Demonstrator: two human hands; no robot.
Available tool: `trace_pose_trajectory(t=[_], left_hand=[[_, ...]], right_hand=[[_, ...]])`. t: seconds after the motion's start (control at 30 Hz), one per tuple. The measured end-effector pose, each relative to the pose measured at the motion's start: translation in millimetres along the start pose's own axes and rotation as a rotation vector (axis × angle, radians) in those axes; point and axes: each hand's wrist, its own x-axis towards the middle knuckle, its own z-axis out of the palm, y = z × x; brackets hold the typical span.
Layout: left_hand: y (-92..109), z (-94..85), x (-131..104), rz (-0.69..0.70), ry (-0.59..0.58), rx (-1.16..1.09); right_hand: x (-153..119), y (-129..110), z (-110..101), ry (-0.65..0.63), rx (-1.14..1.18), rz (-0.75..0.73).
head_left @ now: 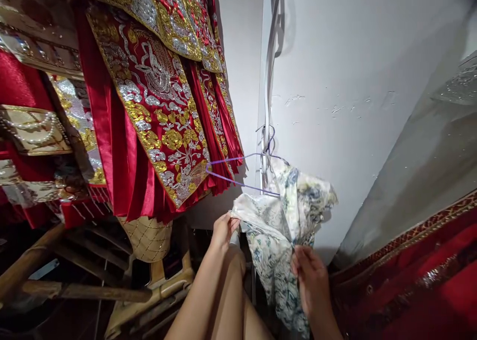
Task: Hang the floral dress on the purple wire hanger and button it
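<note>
A pale dress [276, 260] with a blue and green floral print hangs by one shoulder from a purple wire hanger [242, 185]. The hanger's left arm is bare, and its hook sits by a white cord on the wall. My left hand [223, 229] pinches the edge of the dress's loose upper left part, below the bare hanger arm. At the waist on the right side, my right hand [308, 270] has its fingers closed on the fabric. Some of its fingertips are hidden against the dress.
Red garments with gold and silver embroidery [164, 96] hang at the left. Below them stands bamboo furniture [89, 291] with a gold quilted piece [147, 238]. A white wall [335, 71] is behind the dress. Red trimmed fabric [421, 280] lies at the lower right.
</note>
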Motion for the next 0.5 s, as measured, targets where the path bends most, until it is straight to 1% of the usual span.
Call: trace_pose_trajectory(t=[0.07, 0.13, 0.2, 0.23, 0.3, 0.37, 0.4, 0.47, 0.5], left_hand=[[1, -0.9, -7, 0.026, -0.057, 0.002], [7, 1.6, -16, 0.069, -0.123, 0.004], [12, 9.5, -28, 0.12, -0.248, 0.031], [14, 15.5, -35, 0.143, -0.327, 0.049], [16, 30.1, -55, 0.18, -0.485, 0.088], [16, 44.7, -79, 0.225, -0.625, 0.159], [16, 50.7, -91, 0.259, -0.697, 0.222], [19, 58.7, -112, 0.36, -0.818, 0.392], [22, 60.3, -120, 0.412, -0.852, 0.477]], right_hand=[[-7, 9, -13, 0.029, 0.02, 0.095], [-9, 15, -23, 0.012, -0.006, 0.189], [-9, 17, -28, -0.054, -0.047, 0.255], [-8, 16, -27, -0.075, -0.063, 0.26], [-7, 10, -21, -0.087, -0.087, 0.229], [-6, 0, -8, -0.076, -0.075, 0.189], [-5, -6, -1, -0.091, -0.047, 0.19], [-2, -20, 14, -0.162, 0.047, 0.234], [-1, -27, 20, -0.221, 0.098, 0.273]])
